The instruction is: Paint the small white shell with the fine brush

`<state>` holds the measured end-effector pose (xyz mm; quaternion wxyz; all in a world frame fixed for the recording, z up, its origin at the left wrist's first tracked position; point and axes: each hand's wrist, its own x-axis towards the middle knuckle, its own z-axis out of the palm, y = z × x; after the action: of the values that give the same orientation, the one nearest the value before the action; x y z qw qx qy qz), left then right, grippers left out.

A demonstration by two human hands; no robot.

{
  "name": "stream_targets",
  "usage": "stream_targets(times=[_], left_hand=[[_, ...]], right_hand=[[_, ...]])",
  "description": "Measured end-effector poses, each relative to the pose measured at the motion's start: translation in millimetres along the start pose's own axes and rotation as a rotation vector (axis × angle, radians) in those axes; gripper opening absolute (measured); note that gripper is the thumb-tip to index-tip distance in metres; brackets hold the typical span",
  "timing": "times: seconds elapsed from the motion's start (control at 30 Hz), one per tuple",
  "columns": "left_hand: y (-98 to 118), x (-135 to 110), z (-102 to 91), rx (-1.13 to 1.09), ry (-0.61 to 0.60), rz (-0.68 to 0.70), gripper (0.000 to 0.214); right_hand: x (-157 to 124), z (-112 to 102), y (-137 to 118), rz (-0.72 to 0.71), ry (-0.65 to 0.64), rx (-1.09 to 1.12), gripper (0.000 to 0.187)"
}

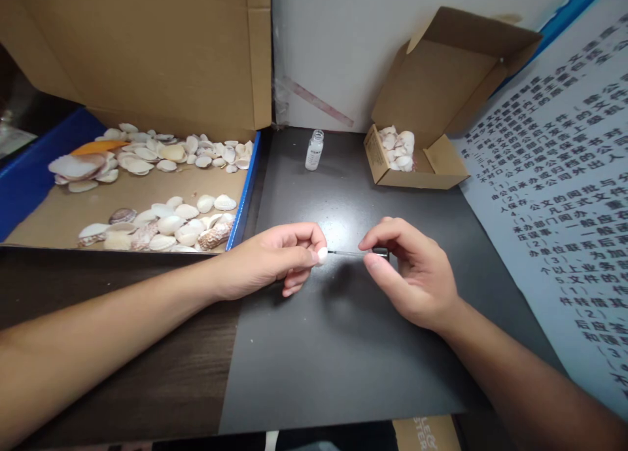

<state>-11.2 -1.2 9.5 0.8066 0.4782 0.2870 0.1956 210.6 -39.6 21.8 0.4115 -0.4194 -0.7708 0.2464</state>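
Observation:
Between the thumb and fingers of my left hand [289, 254] is a small white seashell [322, 255]. My right hand [415, 268] pinches the dark cap end of a thin brush [349, 253], whose dark tip meets the shell or lies right at its edge; I cannot tell which. Both hands are above the dark grey mat [343, 366]. Beyond them stands a small clear glass bottle [314, 151] with a printed label, upright and without a cap.
At left, an open blue-edged cardboard box [122, 196] holds many white and brown shells. A smaller open cardboard box [422, 179] with white shells stands at the back right. A large sheet with printed characters [554, 202] slopes along the right side.

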Motion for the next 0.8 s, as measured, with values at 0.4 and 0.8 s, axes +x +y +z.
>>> stream_targets(times=[0.4, 0.8], left_hand=[[-0.9, 0.1, -0.2, -0.001, 0.003, -0.001, 0.011], [-0.4, 0.0, 0.3, -0.003, -0.003, -0.001, 0.011]], right_hand=[[-3.4, 0.9, 3.0, 0.037, -0.001, 0.009, 0.019], [-2.6, 1.3, 1.6, 0.041, -0.009, 0.011, 0.019]])
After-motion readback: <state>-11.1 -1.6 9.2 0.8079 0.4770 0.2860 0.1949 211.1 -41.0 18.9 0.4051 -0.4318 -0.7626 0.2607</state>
